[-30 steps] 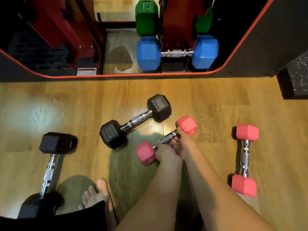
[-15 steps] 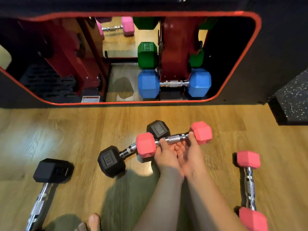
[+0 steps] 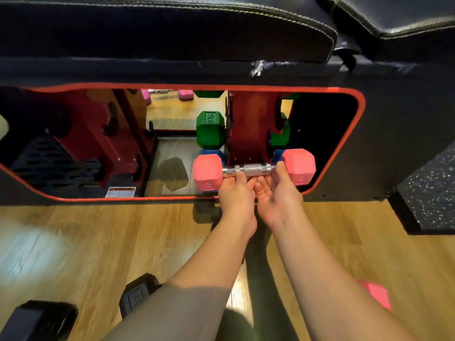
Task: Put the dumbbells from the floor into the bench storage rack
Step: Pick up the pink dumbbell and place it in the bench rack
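Note:
Both hands hold a pink dumbbell (image 3: 207, 172) level by its chrome handle, right at the red-rimmed opening of the bench storage rack (image 3: 354, 143). My left hand (image 3: 236, 195) grips the handle's left part and my right hand (image 3: 279, 193) its right part. Inside, a red upright (image 3: 253, 129) carries a green dumbbell (image 3: 210, 130); a blue dumbbell (image 3: 222, 153) below it is mostly hidden behind the pink one. On the floor lie two black dumbbells (image 3: 139, 292) (image 3: 39, 319) at lower left and another pink dumbbell (image 3: 376, 294) at lower right, partly hidden by my arm.
The black padded bench top (image 3: 172, 28) overhangs the opening. A second red frame (image 3: 98, 134) and a black slotted tray (image 3: 51, 163) fill the rack's left side. A speckled black mat (image 3: 428, 190) lies on the right. Wooden floor (image 3: 98, 232) spreads in front.
Both hands have lifted the pink dumbbell off the floor and carried it forward and up to the rack opening. The view has moved closer to the bench.

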Available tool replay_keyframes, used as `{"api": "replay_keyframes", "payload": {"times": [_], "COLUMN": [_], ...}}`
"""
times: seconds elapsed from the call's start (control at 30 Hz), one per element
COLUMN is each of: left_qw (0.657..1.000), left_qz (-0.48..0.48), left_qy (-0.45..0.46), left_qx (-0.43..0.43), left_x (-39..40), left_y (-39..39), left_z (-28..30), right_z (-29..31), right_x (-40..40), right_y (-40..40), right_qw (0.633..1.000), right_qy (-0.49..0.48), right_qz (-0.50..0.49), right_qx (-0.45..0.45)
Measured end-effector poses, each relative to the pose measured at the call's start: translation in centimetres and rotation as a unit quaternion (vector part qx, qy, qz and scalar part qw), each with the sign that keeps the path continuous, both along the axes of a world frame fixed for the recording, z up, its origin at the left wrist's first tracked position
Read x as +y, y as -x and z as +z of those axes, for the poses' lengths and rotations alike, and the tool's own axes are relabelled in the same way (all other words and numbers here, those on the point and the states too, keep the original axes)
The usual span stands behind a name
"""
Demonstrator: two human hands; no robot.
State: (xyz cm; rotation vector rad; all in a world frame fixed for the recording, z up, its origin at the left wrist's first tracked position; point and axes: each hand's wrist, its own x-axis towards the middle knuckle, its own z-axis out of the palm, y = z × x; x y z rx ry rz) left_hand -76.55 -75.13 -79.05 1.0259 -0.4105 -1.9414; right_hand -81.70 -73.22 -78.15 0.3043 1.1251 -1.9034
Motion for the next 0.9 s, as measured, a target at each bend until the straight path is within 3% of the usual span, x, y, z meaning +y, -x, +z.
{"api": "replay_keyframes", "payload": {"times": [0.17, 0.53, 0.9], "left_qw": [0.999, 0.999, 0.998], "left_qz": [-0.035, -0.008, -0.038], "left_qy": [0.018, -0.006, -0.029], "left_qx": [-0.018, 0.042, 0.043], "left_x": [-3.4, -5.8, -5.0], "left_y": [2.1, 3.3, 4.4], "left_z": [0.4, 0.0, 0.5], "right_z": [0.8, 1.9, 2.7], "right_x": [-2.8, -4.4, -3.8], "right_y": [1.9, 2.8, 2.8], "right_qw": [0.999, 0.996, 0.998], "right_qy": [0.015, 0.066, 0.050], "right_qz": [-0.033, 0.007, 0.033], "right_qx": [-0.023, -0.059, -0.018]}}
